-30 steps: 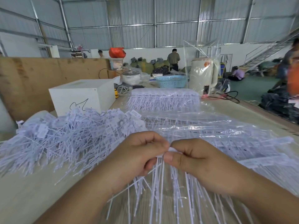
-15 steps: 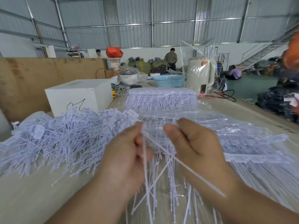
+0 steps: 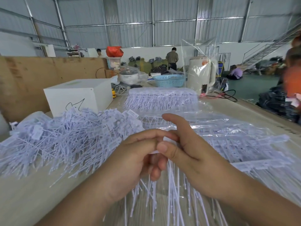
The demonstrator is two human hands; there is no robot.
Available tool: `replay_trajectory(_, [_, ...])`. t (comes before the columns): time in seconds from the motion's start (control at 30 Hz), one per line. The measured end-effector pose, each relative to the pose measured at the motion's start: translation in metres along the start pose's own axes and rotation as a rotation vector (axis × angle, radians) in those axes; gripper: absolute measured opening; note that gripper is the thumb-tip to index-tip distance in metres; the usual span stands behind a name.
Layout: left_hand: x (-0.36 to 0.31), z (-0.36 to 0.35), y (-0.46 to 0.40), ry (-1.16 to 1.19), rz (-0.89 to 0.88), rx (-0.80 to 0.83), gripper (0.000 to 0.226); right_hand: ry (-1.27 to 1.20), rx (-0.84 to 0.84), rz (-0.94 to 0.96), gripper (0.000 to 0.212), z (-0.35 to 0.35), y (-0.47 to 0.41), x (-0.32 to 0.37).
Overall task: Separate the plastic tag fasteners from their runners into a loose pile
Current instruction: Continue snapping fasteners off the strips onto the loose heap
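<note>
While both hands (image 3: 162,152) pinch a fastener strip (image 3: 169,185), loose fasteners (image 3: 65,137) cover the table (image 3: 24,201).

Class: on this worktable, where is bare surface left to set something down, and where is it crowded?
Bare wood shows at the near left of the table, bordered by the loose pile and the left hand. Another strip runs along the far right edge, beyond the bagged fasteners. The middle is crowded.

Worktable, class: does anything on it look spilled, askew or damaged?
Nothing stands out. The tangled loose pile left of the hands is the sorted fasteners, as the task intends. Both hands pinch one runner strip; unsorted strips lie stacked right.
</note>
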State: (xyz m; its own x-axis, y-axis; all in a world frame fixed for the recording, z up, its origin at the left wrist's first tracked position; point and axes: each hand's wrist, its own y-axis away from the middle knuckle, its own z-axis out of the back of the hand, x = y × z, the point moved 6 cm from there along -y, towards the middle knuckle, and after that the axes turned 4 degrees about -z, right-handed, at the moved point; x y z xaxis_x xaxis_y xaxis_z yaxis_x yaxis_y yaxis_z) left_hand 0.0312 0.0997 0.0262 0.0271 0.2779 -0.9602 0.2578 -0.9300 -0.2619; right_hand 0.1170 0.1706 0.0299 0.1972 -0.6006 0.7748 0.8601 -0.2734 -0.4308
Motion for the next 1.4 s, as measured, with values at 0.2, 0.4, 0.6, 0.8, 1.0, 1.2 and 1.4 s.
replay_trajectory(0.2, [0.004,-0.002,0.001,0.06,0.057,0.036,0.02,0.009,0.084,-0.032,0.065,-0.004,0.002,-0.004])
replay_trajectory(0.4, [-0.006,0.021,-0.002,-0.15,-0.13,-0.225,0.02,0.031,0.006,-0.066,0.044,0.012,0.0,-0.003])
replay_trajectory(0.6, [-0.004,0.022,-0.001,-0.274,-0.115,-0.184,0.011,0.112,0.054,-0.123,0.026,0.017,0.002,-0.008])
replay_trajectory(0.8, [-0.003,0.021,-0.001,-0.203,-0.129,-0.304,0.017,0.21,-0.088,-0.064,0.032,0.018,0.001,0.0])
replay_trajectory(1.0, [0.005,0.017,-0.004,0.369,-0.05,-0.389,0.005,0.099,-0.578,-0.028,0.043,0.052,0.003,0.013])
replay_trajectory(1.2, [-0.002,0.016,-0.001,-0.135,-0.092,-0.319,0.025,0.073,-0.168,-0.023,0.012,0.022,0.002,0.006])
replay_trajectory(1.4, [0.001,0.003,0.0,-0.197,-0.032,-0.12,0.02,0.077,-0.057,-0.056,0.047,0.014,0.0,-0.007])
